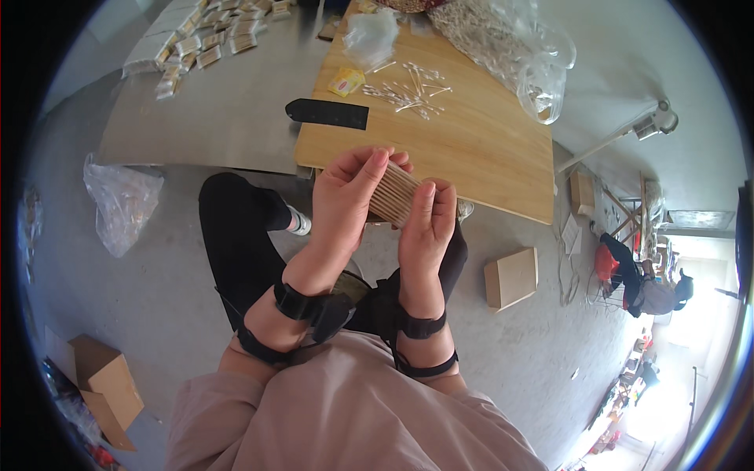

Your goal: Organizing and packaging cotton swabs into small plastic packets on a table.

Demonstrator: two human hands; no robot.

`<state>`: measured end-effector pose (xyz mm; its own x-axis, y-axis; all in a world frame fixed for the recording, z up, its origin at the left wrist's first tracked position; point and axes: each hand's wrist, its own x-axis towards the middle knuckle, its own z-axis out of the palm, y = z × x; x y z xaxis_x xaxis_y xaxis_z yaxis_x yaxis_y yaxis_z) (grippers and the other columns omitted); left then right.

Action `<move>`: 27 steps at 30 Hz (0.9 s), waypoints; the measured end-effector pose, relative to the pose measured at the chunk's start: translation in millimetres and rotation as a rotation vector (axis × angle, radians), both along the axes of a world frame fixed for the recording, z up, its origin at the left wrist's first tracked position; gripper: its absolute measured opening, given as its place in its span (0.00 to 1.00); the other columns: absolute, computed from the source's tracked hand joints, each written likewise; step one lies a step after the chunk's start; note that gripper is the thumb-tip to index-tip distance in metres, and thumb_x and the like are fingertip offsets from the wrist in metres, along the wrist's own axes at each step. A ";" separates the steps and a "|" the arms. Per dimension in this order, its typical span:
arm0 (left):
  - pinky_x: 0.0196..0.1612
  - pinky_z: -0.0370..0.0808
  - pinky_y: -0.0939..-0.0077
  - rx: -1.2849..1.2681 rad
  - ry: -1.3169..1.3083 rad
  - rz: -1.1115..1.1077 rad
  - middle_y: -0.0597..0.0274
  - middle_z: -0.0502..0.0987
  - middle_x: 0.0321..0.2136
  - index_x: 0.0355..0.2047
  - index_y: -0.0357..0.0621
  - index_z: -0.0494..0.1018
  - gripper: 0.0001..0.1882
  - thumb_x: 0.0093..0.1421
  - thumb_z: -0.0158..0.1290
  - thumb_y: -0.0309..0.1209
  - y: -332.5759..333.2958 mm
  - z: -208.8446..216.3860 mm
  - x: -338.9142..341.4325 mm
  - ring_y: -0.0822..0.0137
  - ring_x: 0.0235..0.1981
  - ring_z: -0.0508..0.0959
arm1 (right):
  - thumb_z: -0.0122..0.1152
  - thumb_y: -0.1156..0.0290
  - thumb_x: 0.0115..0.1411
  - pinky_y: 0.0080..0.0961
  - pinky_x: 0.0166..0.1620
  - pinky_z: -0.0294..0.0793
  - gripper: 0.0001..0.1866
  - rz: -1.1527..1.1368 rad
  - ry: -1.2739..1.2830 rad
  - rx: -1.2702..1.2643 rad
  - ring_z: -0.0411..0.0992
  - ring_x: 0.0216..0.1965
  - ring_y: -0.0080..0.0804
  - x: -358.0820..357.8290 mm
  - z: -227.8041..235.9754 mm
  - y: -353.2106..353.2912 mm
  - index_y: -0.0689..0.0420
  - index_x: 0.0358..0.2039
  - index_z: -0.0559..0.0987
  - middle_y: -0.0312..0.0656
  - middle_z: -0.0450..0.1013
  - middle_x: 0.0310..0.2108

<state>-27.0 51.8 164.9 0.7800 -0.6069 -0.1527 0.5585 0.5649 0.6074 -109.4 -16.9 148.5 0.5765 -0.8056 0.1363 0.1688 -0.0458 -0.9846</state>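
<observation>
**Sticks (pixel 395 194) pinched at a slant by the worktop (pixel 479 161)**

Your right hand (pixel 425 226) is nearer to you, its thumb laid along the right end of the sticks and its fingers curled behind. Your left hand (pixel 342 190) pinches the left end, thumb on top, some fingertips showing past the far side. Most fingers are hidden underneath, so how firmly they grip, you cannot tell from here.

To hold this well, press evenly with both thumbs, support the row from below, and squeeze the sides just enough that no stick slides or crosses its neighbour. Too hard a pinch at one end would likely fan out the other.

The sticks lie side by side, up in the air before the worktop's near edge. Their long axis runs from your left hand down toward you at your right hand. Both ends are largely covered, so which way any tips point cannot be told.

Beyond, a black strip (pixel 328 114) crosses the worktop's left edge. Farther on come a yellow packet (pixel 345 82), loose swabs (pixel 407 101) lying at mixed angles, and a clear bag (pixel 371 38) toward the far left corner.
</observation>
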 end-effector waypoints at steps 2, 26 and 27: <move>0.42 0.80 0.74 0.067 -0.088 0.094 0.55 0.81 0.37 0.41 0.35 0.77 0.12 0.65 0.55 0.32 -0.9 1.7 -1.6 0.65 0.39 0.82 | 0.50 0.62 0.71 0.11 0.26 0.62 0.13 0.008 -0.010 0.038 0.60 0.24 0.11 1.7 6.3 3.7 0.59 0.39 0.69 0.30 0.67 0.26; 0.62 0.69 0.64 -0.149 -0.175 -0.032 0.50 0.70 0.59 0.62 0.39 0.60 0.27 0.67 0.52 0.35 -0.7 4.9 -12.0 0.56 0.61 0.69 | 0.48 0.57 0.71 0.11 0.21 0.61 0.15 0.130 -0.120 0.238 0.63 0.21 0.13 -1.1 2.5 0.5 0.57 0.46 0.65 0.33 0.71 0.30; 0.59 0.71 0.72 -0.153 -0.162 -0.030 0.50 0.70 0.59 0.62 0.35 0.58 0.28 0.66 0.54 0.31 -2.2 2.0 -13.6 0.64 0.57 0.71 | 0.47 0.56 0.71 0.12 0.21 0.61 0.16 0.156 -0.199 0.352 0.63 0.22 0.14 0.8 4.1 2.4 0.56 0.47 0.66 0.33 0.71 0.30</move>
